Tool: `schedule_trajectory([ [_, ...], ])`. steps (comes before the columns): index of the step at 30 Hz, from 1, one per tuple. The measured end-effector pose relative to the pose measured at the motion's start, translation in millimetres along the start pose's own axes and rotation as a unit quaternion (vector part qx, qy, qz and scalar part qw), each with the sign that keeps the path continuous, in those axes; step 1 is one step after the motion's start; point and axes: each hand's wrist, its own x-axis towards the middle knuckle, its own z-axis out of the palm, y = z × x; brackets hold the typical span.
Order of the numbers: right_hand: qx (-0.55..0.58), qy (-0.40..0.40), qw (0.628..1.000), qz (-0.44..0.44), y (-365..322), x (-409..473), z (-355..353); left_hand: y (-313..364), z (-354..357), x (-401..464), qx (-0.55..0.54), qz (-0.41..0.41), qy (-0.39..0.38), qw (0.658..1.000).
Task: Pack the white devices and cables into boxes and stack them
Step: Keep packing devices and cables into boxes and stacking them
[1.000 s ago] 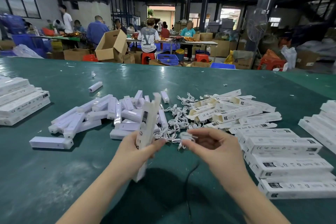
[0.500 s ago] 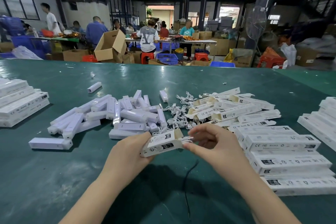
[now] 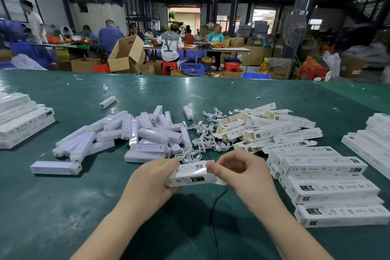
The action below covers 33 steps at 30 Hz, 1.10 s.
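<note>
Box [image 3: 191, 174], white and narrow, sits level between both hands just above the green table [image 3: 211, 91], near the front edge and in front of the supply piles. Left hand [image 3: 150, 179] wraps its fingers around the box's left end, probably to steady it, while right hand [image 3: 238, 172] pinches the right end with curled fingers, seemingly working the end flap shut; whether a device and cable are already inside cannot be seen. Small black print and round marks show on the box's side, too fine to read. Just behind lies a tangle of white cables [image 3: 202, 139], with loose white devices [image 3: 147, 133] heaped to its left and open empty boxes [image 3: 268, 126] to its right, all within easy reach, which suits one-by-one packing. Finished boxes [image 3: 325, 177] are stacked to the right, their sides reading "CE FC RoHS"; another stack [image 3: 23, 120] stands far left and a third [image 3: 371, 139] at the right edge. A thin black cord [image 3: 215, 213] dangles below the hands.
</note>
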Motion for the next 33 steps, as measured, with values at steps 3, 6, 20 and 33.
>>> schedule_trajectory([
  [3,-0.063,-0.005,0.997,-0.048,0,-3,3,0,1,1,0.003,-0.003,0.002,1.000],
  [6,-0.085,-0.016,0.993,-0.076,-2,-5,5,-2,3,2,-0.015,-0.043,0.005,0.999],
  [20,0.161,0.025,0.986,-0.046,4,-8,23,5,4,3,-0.060,-0.079,0.027,0.995],
  [33,0.019,-0.084,0.994,-0.068,20,-25,53,5,5,3,-0.045,-0.126,0.035,0.990],
])
